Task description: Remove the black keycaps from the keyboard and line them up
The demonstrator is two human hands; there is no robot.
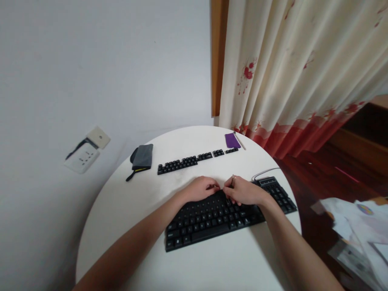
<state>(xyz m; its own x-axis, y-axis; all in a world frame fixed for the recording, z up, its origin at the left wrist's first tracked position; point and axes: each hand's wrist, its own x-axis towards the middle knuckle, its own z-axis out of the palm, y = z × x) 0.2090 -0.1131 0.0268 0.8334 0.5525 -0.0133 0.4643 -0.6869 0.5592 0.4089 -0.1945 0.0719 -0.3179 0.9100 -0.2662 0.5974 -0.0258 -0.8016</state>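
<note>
A black keyboard (212,220) lies on the round white table (127,210) in front of me. My left hand (201,189) rests curled at the keyboard's far edge, fingers pinched together near the top key row. My right hand (245,190) is closed around a thin metal tool whose tip sticks up between the hands; both hands meet over the top row. What the left fingers pinch is too small to name. Rows of removed black keycaps (184,163) lie lined up farther back on the table.
A grey pouch with a black strap (141,157) lies at the back left. A purple cloth (232,140) and a thin stick (240,141) sit at the back right. Flowered curtain (297,72), wall socket (86,150), papers on the floor (360,230).
</note>
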